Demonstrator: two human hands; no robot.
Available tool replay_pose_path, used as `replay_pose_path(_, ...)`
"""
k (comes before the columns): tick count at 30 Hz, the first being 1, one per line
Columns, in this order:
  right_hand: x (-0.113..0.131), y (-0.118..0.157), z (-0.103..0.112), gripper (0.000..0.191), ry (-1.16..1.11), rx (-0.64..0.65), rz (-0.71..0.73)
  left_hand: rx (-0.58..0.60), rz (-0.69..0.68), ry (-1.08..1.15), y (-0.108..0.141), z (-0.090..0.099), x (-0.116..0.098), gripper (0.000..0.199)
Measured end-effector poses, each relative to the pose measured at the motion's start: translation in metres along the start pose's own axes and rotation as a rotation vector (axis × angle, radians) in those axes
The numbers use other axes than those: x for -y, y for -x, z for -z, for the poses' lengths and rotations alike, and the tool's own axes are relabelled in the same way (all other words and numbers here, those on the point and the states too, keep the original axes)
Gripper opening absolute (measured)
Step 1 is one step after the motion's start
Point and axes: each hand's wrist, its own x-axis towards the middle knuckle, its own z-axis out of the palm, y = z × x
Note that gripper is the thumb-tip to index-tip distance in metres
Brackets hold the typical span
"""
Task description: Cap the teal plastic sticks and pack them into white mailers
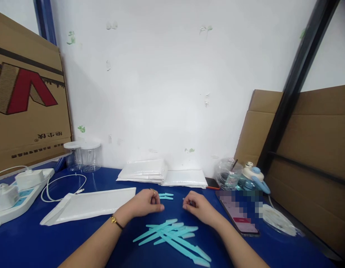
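Note:
Several turquoise plastic sticks with pale ends (172, 234) lie in a crossed heap on the blue table, between my forearms. Behind them, a smaller group of turquoise sticks (166, 195) rests beside the fingers of my left hand (150, 203). That hand has its fingers curled, and whatever they may hold is hidden. My right hand (195, 203) is also curled, a short way to the right, with a small bit of something at its fingertips too small to make out. A white padded envelope (91, 204) lies flat left of my left hand.
Stacked white envelopes (143, 171) lie against the wall. At left are a power strip (29, 197), a white cable, two clear jars (91, 158) and a cardboard box (29, 93). A phone (241, 216), a plastic cup (230, 174) and a coiled white item (280, 219) are at right.

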Motion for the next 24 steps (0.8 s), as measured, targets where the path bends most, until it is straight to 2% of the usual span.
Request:
replay_pose_path(2,0.014,0.001,-0.008,0.010,-0.036,0.081,0.038,0.174,-0.018,0.023,0.006,-0.004,-0.010,0.034)
replay_pose_path(3,0.019,0.001,-0.012,0.010,-0.045,0.110,0.040,0.225,-0.014,0.025,0.007,-0.007,-0.013,0.032)
replay_pose_path(6,0.027,0.001,-0.021,0.011,-0.056,0.154,0.020,0.260,0.005,0.031,0.008,-0.015,-0.018,0.025)
replay_pose_path(8,0.027,0.001,-0.024,0.013,-0.070,0.165,0.011,0.232,0.007,0.035,0.005,-0.019,-0.019,0.022)
replay_pose_path(13,0.018,-0.002,-0.024,0.013,-0.109,0.173,0.000,0.044,-0.028,-0.035,-0.003,-0.020,-0.015,0.019)
replay_pose_path(17,-0.007,-0.006,-0.012,0.009,-0.005,0.028,-0.068,-0.110,-0.008,-0.182,-0.011,-0.015,0.000,0.015)
replay_pose_path(19,-0.016,-0.007,-0.003,0.009,0.049,-0.038,-0.131,-0.144,0.040,-0.214,-0.014,-0.013,0.009,0.014)
replay_pose_path(22,-0.013,-0.004,0.006,0.012,0.050,-0.066,-0.118,-0.172,0.065,-0.174,-0.014,-0.013,0.015,0.020)
replay_pose_path(24,-0.001,0.000,0.005,0.015,-0.010,0.010,-0.053,-0.182,0.043,-0.107,-0.012,-0.013,0.011,0.026)
